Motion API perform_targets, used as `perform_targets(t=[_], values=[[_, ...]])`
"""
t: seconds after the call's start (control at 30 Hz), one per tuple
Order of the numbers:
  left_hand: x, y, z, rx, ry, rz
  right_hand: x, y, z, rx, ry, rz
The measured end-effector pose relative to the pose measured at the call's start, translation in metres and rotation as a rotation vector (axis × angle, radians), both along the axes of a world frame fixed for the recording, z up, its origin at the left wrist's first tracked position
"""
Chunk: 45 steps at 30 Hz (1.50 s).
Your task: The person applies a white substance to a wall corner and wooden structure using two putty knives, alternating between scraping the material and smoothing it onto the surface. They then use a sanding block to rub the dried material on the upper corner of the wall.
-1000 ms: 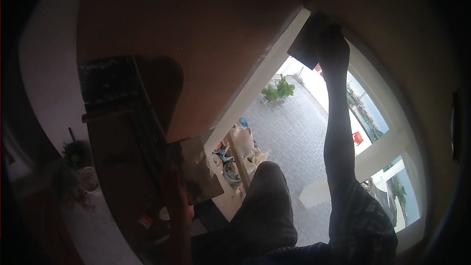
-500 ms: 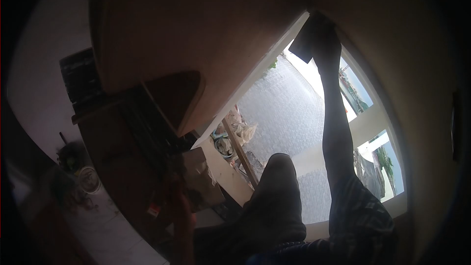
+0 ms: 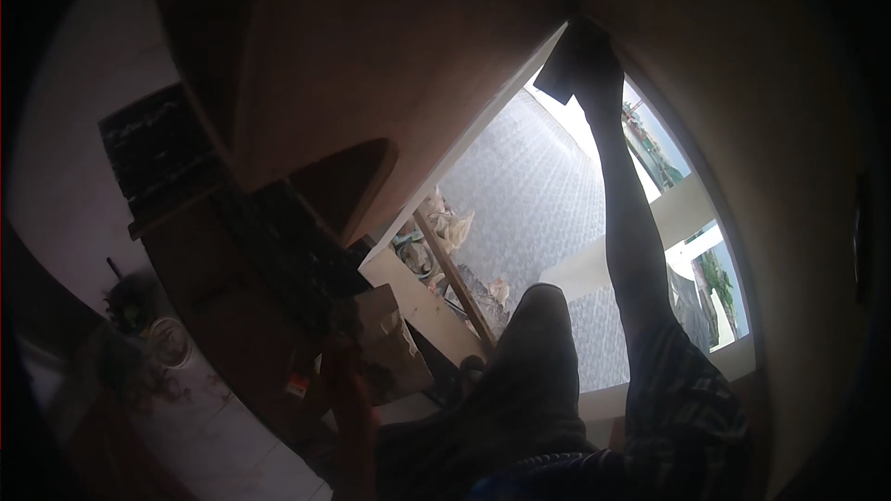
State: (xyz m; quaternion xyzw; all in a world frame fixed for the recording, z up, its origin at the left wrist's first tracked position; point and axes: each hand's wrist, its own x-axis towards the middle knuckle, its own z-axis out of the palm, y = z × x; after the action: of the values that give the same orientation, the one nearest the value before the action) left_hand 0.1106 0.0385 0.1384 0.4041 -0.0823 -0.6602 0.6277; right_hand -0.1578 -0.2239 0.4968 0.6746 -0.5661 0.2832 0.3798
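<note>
Rn dark flat piece is near window frame's top corner, immediately left of R hand, which looks closed on it; long axis unclear. L hand well apart, beside squarish board; can't tell its grip, too dark.

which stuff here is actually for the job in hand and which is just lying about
Likely for the job:
dark flat piece at the right hand
flat board by the left hand

Seemingly just lying about:
small red item
round container
crumpled scraps
</note>
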Motion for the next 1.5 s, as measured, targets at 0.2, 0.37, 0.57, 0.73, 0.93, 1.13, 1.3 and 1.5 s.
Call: perform_targets(t=[0.2, 0.37, 0.57, 0.73, 0.93, 1.13, 1.3, 1.5], values=[[0.017, 0.012, 0.011, 0.032, 0.084, -0.016, -0.003, -0.01, -0.007, -0.145, 0.155, 0.142], [0.028, 0.019, 0.018, 0.063, 0.085, 0.0, 0.025, -0.008, -0.006, -0.128, 0.089, 0.107], [0.037, 0.02, 0.027, 0.054, 0.144, 0.017, 0.0, -0.028, 0.001, -0.197, 0.504, 0.331], [0.037, 0.018, 0.023, 0.027, 0.11, 0.03, 0.021, 0.006, -0.001, -0.08, 0.247, 0.194], [0.035, 0.015, 0.024, 0.006, 0.042, -0.009, 0.055, 0.051, 0.01, 0.071, 0.013, 0.004], [0.03, 0.018, 0.018, 0.023, 0.065, 0.0, 0.035, 0.027, 0.003, -0.01, 0.047, 0.017], [0.028, 0.019, 0.022, 0.032, 0.127, 0.006, 0.031, 0.012, 0.001, -0.068, 0.105, 0.04], [0.028, 0.018, 0.027, 0.031, 0.092, 0.004, 0.005, -0.044, -0.007, -0.377, 0.654, -0.068]])
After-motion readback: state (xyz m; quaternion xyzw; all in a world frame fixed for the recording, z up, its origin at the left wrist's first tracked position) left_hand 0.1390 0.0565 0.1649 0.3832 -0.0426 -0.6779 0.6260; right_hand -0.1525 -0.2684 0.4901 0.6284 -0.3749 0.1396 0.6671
